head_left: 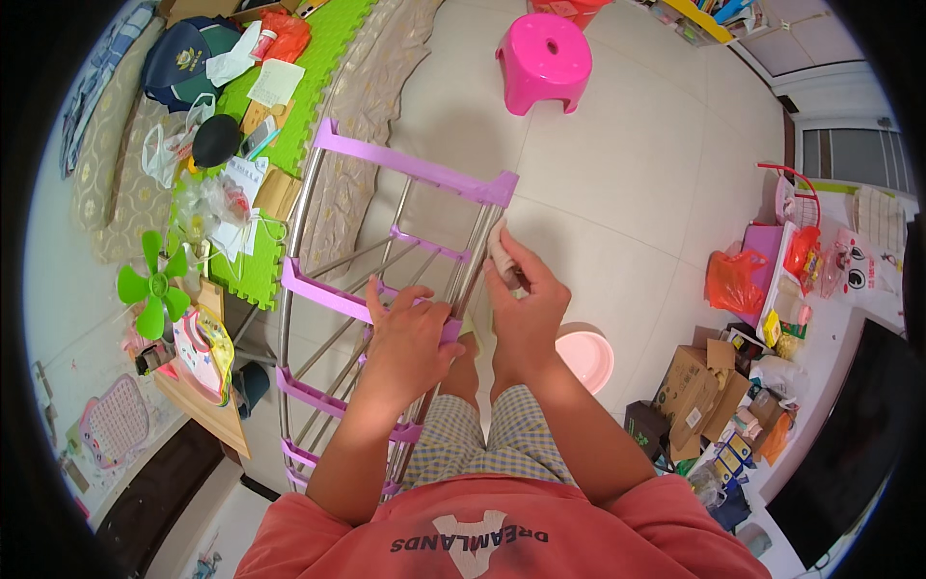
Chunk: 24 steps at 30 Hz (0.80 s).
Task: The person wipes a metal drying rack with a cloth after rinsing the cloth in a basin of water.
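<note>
A multi-tier rack of metal tubes and purple plastic end pieces (416,170) stands tilted in view before me. My left hand (409,344) lies over a lower purple end piece (325,293) and holds the rack by its corner, index finger stretched out, thumb at the corner's outer side. In my right hand (532,304) a folded beige cloth (500,257) is pinched between thumb and fingers. It is against or right beside the rack's right-hand metal post (474,253); contact is hard to tell.
A pink stool (546,61) stands ahead on the tiled floor, and a pink basin (584,362) sits right of my legs. On the left is a bed edge with a green foam mat (336,51) and a green fan (155,286). Cardboard boxes (691,394) crowd the right.
</note>
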Motion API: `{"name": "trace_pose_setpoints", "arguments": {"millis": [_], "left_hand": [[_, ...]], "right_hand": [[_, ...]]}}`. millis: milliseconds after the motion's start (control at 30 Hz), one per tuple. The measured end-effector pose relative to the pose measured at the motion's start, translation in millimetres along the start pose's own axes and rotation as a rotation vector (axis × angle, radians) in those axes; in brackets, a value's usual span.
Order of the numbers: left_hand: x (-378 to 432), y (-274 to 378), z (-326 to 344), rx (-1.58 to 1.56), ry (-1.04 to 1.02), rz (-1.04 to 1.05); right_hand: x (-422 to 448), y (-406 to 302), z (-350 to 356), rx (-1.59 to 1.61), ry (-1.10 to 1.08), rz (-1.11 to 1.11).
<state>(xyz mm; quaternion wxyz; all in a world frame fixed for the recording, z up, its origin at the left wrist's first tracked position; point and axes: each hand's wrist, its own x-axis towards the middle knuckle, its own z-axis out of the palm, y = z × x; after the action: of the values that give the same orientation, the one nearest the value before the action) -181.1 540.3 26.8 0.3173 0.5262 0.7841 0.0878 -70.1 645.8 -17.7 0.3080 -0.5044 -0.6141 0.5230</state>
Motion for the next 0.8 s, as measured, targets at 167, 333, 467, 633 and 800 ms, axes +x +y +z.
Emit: {"name": "trace_pose_setpoints", "arguments": {"millis": [167, 333, 467, 633, 800], "left_hand": [[3.9, -0.7, 0.3, -0.041, 0.032, -0.029], [1.2, -2.7, -3.5, -0.074, 0.036, -0.058], [-2.0, -3.1, -0.7, -0.076, 0.056, -0.041], [-2.3, -1.6, 1.5, -0.051, 0.070, -0.017], [-1.2, -5.7, 4.4, 0.003, 0.041, -0.015]], "right_hand": [[-47.6, 3.9, -10.4, -0.109, -0.155, -0.144], [-34.4, -2.9, -28.7, -0.186, -0.189, -0.216], [10.4, -12.5, -13.6, -0.155, -0.013, -0.138], [1.2, -3.7, -2.7, -0.138, -0.062, -0.200], [-33.6, 0.2, -9.3, -0.154, -0.362, -0.373]]}}
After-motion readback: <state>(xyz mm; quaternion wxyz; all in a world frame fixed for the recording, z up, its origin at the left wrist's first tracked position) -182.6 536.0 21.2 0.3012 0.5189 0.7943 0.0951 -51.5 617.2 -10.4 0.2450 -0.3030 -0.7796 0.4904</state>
